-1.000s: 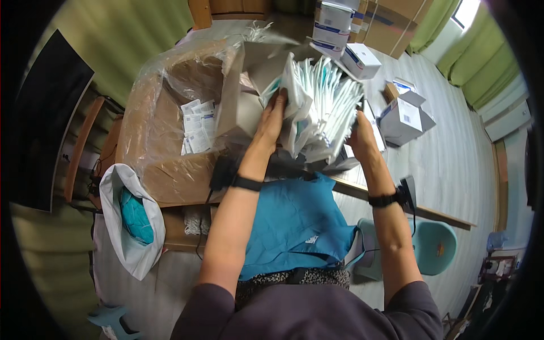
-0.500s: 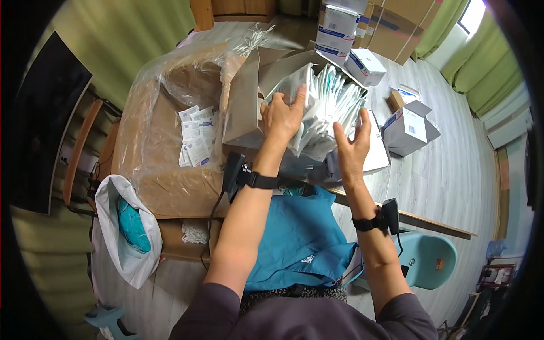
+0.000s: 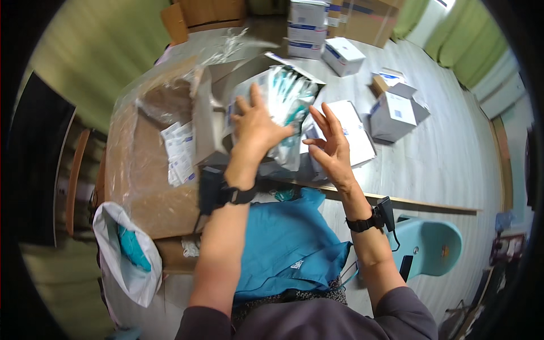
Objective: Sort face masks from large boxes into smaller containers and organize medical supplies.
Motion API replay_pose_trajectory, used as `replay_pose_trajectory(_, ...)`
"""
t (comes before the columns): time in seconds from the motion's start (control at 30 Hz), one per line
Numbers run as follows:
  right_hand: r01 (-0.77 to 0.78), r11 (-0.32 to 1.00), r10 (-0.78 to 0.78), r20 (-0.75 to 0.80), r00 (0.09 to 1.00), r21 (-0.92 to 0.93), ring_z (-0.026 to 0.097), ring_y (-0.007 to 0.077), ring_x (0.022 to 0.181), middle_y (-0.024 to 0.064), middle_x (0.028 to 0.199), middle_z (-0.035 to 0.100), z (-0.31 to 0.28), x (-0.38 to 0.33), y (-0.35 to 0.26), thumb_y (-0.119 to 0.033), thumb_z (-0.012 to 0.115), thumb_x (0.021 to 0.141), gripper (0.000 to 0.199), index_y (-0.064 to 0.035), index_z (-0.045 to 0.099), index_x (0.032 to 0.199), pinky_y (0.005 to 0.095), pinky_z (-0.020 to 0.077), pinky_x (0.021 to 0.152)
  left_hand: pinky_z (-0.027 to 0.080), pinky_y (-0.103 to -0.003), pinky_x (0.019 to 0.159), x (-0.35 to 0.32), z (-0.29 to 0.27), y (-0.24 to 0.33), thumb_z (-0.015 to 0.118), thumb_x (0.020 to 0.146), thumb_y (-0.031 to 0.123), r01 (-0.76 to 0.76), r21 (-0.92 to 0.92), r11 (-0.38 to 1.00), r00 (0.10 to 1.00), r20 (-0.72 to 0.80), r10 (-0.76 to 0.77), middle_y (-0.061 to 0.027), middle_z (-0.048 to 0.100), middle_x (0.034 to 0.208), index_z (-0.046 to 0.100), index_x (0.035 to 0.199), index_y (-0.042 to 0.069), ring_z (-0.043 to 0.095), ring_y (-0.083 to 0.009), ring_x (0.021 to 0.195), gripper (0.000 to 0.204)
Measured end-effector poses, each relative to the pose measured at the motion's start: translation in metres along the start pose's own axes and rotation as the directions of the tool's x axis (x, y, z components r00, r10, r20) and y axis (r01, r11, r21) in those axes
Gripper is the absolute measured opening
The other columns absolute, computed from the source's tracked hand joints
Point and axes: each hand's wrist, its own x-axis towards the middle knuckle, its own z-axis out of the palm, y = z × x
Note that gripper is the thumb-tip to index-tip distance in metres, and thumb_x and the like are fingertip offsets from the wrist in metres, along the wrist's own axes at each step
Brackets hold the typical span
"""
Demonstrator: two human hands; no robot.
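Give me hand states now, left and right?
Left hand: open, palm pressed flat on the bundle of clear sealed packets.
Right hand: open, fingers spread, holding nothing.

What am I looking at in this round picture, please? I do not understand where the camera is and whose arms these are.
The camera sits on a person's head and looks down, so its wide lens bends the edges. The two forearms rising from the bottom are that person's own. The left hand presses on a bundle of clear packets standing in an open cardboard box. The right hand is open beside the bundle, holding nothing. The box rests on a brown table covered with clear plastic. A blue cloth lies on the person's lap. White boxes stand on the floor, and a white bag hangs at the left.
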Motion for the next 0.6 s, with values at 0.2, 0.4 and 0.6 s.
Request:
replay_pose_trajectory(0.2,-0.159,0.970,0.022,-0.583,0.812,-0.185,0.072,0.0152,0.076,0.0116,0.097,0.073,-0.153,0.028,0.060,-0.008,0.056,0.102,0.020,0.0010,0.065,0.116,0.0218,0.0524,0.056,0.039,-0.051,0.113,-0.004,-0.010,-0.002,0.083,0.062,0.037,-0.074,0.030,0.997,0.995,-0.058,0.076,-0.0425,0.032,0.149,0.015,0.158,0.004,0.039,-0.0546,0.137,0.123)
replay_pose_trajectory(0.4,-0.666,0.228,0.104,-0.662,0.742,-0.710,0.072,0.0304,0.095,0.0189,0.108,0.072,-0.355,0.044,0.164,-0.030,0.073,0.090,0.048,0.0011,0.063,0.124,0.0374,0.0570,0.081,0.043,-0.048,0.108,-0.014,-0.013,0.009,0.079,0.070,0.025,-0.166,0.041,0.985,0.981,-0.090,0.169,-0.0326,0.041,0.148,0.024,0.157,0.002,0.047,-0.0479,0.133,0.105)
replay_pose_trajectory(0.6,-0.712,-0.189,-0.018,-0.722,0.691,-0.676,0.046,0.0391,0.137,0.0218,0.153,0.040,-0.416,0.081,0.196,-0.035,0.078,0.085,0.085,-0.0042,0.035,0.152,0.0522,0.0466,0.104,0.041,-0.046,0.110,-0.016,-0.013,0.008,0.079,0.067,0.021,-0.136,0.103,0.985,0.990,-0.024,0.139,-0.0297,0.044,0.147,0.025,0.157,0.001,0.048,-0.0452,0.133,0.107)
